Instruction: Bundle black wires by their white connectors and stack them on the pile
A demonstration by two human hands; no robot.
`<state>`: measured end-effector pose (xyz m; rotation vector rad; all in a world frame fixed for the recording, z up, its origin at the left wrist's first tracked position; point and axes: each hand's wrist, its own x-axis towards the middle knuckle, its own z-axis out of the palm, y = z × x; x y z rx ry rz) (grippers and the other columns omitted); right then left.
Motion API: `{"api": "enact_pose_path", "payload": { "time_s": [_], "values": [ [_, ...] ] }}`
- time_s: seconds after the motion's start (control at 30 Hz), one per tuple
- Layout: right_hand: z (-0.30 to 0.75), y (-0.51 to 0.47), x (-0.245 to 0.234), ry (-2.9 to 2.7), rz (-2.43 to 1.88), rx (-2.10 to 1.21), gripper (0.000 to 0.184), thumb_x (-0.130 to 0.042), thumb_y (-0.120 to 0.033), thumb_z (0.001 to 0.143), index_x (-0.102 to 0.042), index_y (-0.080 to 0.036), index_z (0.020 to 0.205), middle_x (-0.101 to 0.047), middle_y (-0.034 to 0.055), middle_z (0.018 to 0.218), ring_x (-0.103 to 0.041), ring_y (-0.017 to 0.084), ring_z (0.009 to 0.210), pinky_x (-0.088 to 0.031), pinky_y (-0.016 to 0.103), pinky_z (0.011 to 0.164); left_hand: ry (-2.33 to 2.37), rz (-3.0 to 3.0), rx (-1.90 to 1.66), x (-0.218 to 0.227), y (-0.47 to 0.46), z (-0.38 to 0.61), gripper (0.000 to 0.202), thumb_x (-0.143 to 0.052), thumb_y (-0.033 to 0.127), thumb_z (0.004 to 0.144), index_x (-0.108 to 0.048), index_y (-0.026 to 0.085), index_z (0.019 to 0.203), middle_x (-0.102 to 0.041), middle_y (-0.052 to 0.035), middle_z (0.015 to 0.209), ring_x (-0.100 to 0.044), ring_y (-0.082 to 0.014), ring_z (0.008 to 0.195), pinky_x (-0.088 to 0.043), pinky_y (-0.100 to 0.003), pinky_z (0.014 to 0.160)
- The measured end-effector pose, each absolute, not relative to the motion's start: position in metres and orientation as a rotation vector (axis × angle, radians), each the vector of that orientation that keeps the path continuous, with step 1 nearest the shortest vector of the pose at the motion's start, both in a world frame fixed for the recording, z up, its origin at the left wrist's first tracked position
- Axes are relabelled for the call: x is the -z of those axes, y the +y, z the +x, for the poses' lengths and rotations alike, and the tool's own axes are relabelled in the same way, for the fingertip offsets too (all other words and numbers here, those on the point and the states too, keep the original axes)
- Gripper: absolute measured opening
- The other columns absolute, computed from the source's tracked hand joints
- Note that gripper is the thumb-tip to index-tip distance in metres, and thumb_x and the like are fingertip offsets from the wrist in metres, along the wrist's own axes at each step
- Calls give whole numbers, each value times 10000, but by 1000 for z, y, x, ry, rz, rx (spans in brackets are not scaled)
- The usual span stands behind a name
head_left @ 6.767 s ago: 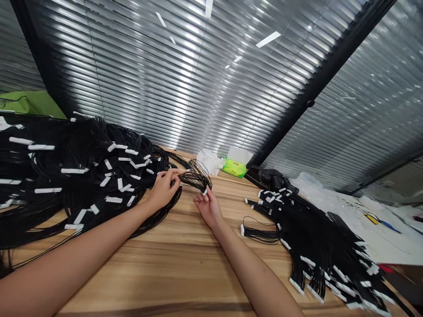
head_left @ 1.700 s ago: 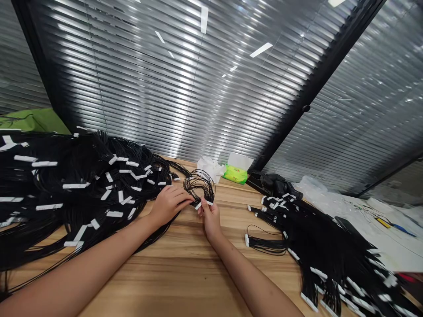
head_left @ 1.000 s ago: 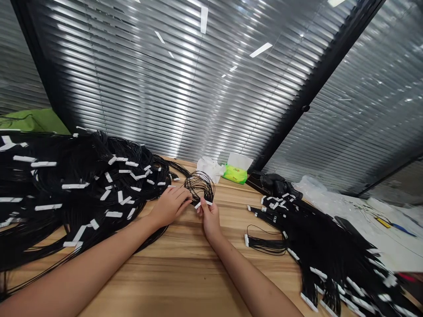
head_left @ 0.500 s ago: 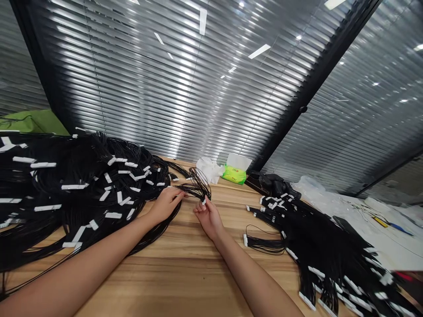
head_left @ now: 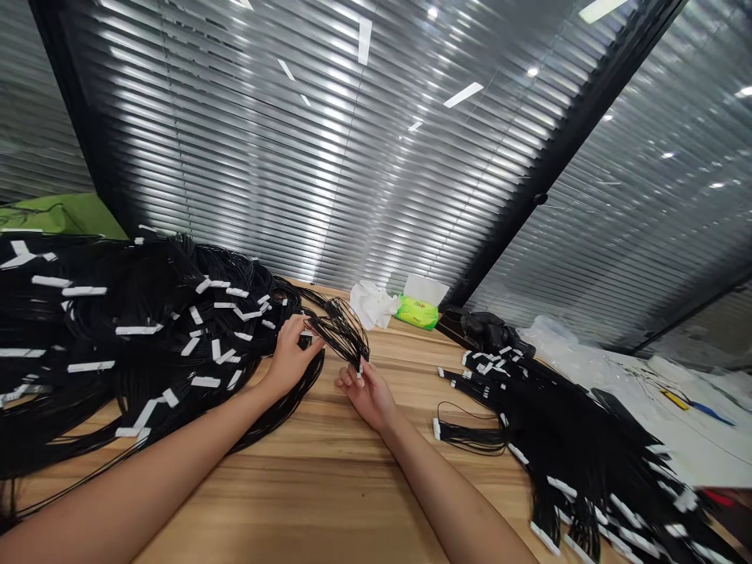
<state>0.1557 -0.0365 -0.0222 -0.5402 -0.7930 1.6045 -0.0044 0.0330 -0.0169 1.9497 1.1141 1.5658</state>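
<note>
Holds a looped wire bundle [head_left: 341, 333] at mid-frame, just above the table [head_left: 329, 486].
Pinches its left end with closed fingers of the left hand [head_left: 291, 362], forearm in from lower left; nips the white connector [head_left: 359, 366] below with the right hand [head_left: 365, 392], palm turned up.

black wires [head_left: 338, 333], green tissue pack [head_left: 417, 312]

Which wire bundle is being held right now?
The looped bundle, pinched between the left hand and right hand; the left pile and right pile just lie on the table.
</note>
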Motion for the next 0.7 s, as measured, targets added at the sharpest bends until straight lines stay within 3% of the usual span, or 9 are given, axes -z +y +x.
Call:
{"api": "enact_pose_path", "payload": {
  "time_s": [0.1,0.17,0.37,0.53,0.7],
  "values": [
    [156,-36,23,-781,-512,-1624,374,-724,-409,715,-476,-204,524,-317,-58,477,-368,128,575,-370,302,663,902,1577,-1485,24,43,0,251,-621,340,757,-586,184,950,-606,-52,1026,-535,-207,1024,-398,-360,924],
    [157,-36,23,-790,-518,-1626,376,-718,-420,718,-476,-205,528,-311,-59,473,-369,128,572,-372,302,668,800,1403,-1377,28,46,3,309,-645,382,728,-589,172,949,-649,-49,963,-581,-205,957,-424,-361,896],
    [156,-39,21,-858,-598,-1630,403,-708,-470,705,-468,-210,513,-301,-54,453,-391,137,569,-388,317,683,560,1018,-1256,25,43,3,206,-702,316,692,-635,156,804,-695,-34,821,-627,-168,802,-467,-316,820],
    [156,-40,23,-949,-603,-1677,448,-703,-493,704,-467,-202,459,-316,-46,440,-411,137,580,-400,330,718,469,960,-1211,29,44,-5,313,-715,260,676,-653,189,974,-703,-35,981,-645,-168,857,-489,-318,837],
    [158,-41,26,-934,-608,-1712,459,-719,-512,677,-455,-208,457,-302,-60,417,-407,134,558,-406,345,741,500,1136,-1136,45,49,-7,314,-604,353,796,-650,192,1061,-701,-93,1032,-658,-224,906,-518,-393,825]
  ]
}}
